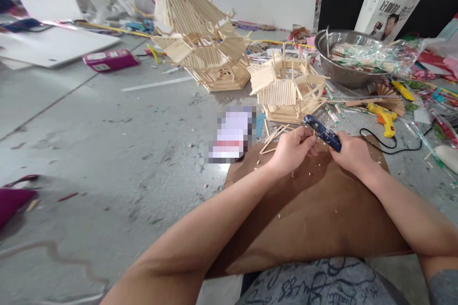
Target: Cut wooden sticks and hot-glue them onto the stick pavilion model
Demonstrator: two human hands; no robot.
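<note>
My right hand [352, 152] is wrapped round a dark blue hand tool [324, 132] spotted with white; I cannot make out its exact kind. Beside the tool's far end, my left hand [295, 147] is closed in a pinch, with the tip of a short wooden stick [314, 132] showing at the fingers. Both hands are over a brown board [322, 219] scattered with small chips. Several loose wooden sticks [274, 138] lie just left of my left hand. Behind the hands stands a small many-sided stick model [277, 91] with posts and sloping panels.
A taller stick model with a pointed roof [211, 47] stands further back. Rightward are a steel bowl [324, 62] holding wrapped sticks and a yellow glue gun [384, 118] with a black cord. A blurred-out phone [232, 133] lies left of the board, and a purple packet [110, 60] beyond.
</note>
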